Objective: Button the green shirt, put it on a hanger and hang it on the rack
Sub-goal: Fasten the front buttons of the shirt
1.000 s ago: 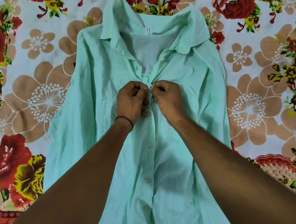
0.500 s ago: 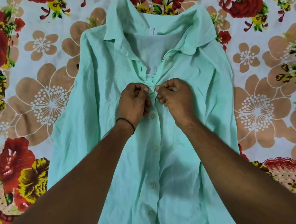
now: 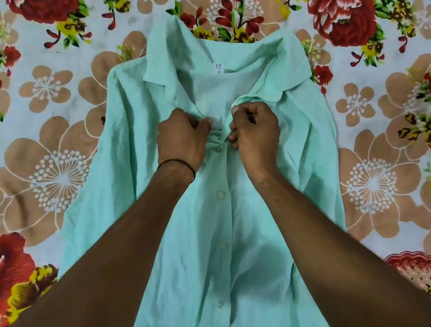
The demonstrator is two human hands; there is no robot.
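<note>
Green shirt point(image 3: 231, 264) mid-frame, one more button point(image 3: 218, 150) closed; left hand point(image 3: 182, 137) and right hand point(image 3: 255, 132) now higher, both in a pinch on its front edges.

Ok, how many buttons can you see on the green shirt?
4, in a line down the green shirt: one button between the left hand and right hand, a second below it, a third lower, a fourth near the frame's bottom. The hands may hide more.

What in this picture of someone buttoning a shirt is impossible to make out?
All from the head view:
- Shirt edge under the left hand: hidden by its curled fingers gripping the green shirt.
- What the right hand pinches: covered by its thumb.
- Print on the label: too small to read.
- Shirt hem: cut off by the bottom edge.
- No hanger or rack in frame.
</note>
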